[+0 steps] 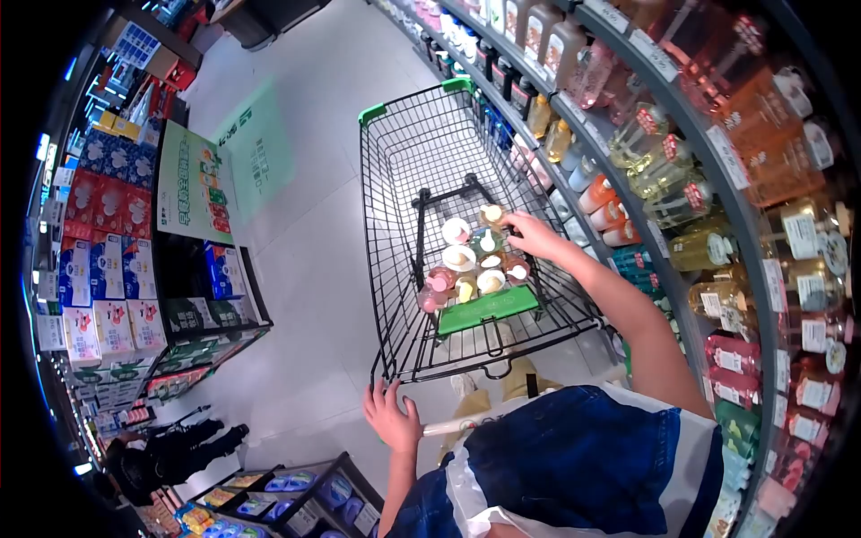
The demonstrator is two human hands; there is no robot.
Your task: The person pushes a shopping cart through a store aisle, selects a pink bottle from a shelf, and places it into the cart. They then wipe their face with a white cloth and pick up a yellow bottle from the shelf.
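A black wire shopping cart (386, 233) with green corner caps stands in front of me. Inside it, several bottles with pale pump tops or caps (459, 258) are grouped upright by a green panel (487, 310). My right hand (538, 240) reaches over the cart's right side, its fingers closed against an amber bottle with a light top (491, 215) at the far end of the group. By the left end of the cart's handle (456, 425), my left hand (393, 420) has its fingers spread, close to the basket's rear rim, with nothing in it.
Shelves (691, 108) of bottles line the right side, close to the cart. A display stand of boxed goods (112, 269) is at left, and a lower rack of packs (287, 498) sits at bottom left. A person in dark clothes (170, 457) is farther off. Tiled floor (305, 314) lies between.
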